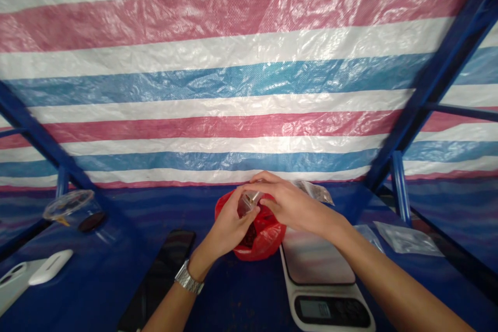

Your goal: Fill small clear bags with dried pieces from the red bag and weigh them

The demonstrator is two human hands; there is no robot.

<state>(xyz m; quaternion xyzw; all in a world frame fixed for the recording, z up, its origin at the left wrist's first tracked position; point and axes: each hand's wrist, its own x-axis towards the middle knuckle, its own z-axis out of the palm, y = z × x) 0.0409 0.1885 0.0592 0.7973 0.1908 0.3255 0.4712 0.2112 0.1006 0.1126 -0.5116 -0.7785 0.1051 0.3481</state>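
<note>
My left hand (pixel 229 221) is closed on one side of a small clear plastic bag (pixel 245 202), its thumb and fingers around it. From the other side, my right hand (pixel 288 202) reaches in, thumb bent and fingers curled at the bag's mouth. A short pale, shiny piece (pixel 254 197) shows between the hands; I cannot tell what it is or whether the right fingers grip it. Just beneath both hands stands an open red plastic bag (pixel 268 241) with dark, loose contents. A digital kitchen scale (pixel 319 259) lies beside it, under my right forearm.
A black phone (pixel 171 254) lies by my left wrist. Farther left are a clear plastic cup (pixel 72 207) with dark liquid, a white earbud case (pixel 50 267) and a pale phone (pixel 17 280). Clear bags (pixel 408 238) lie at right. Blue metal bars (pixel 424 88) and striped sheeting (pixel 233 78) bound the table.
</note>
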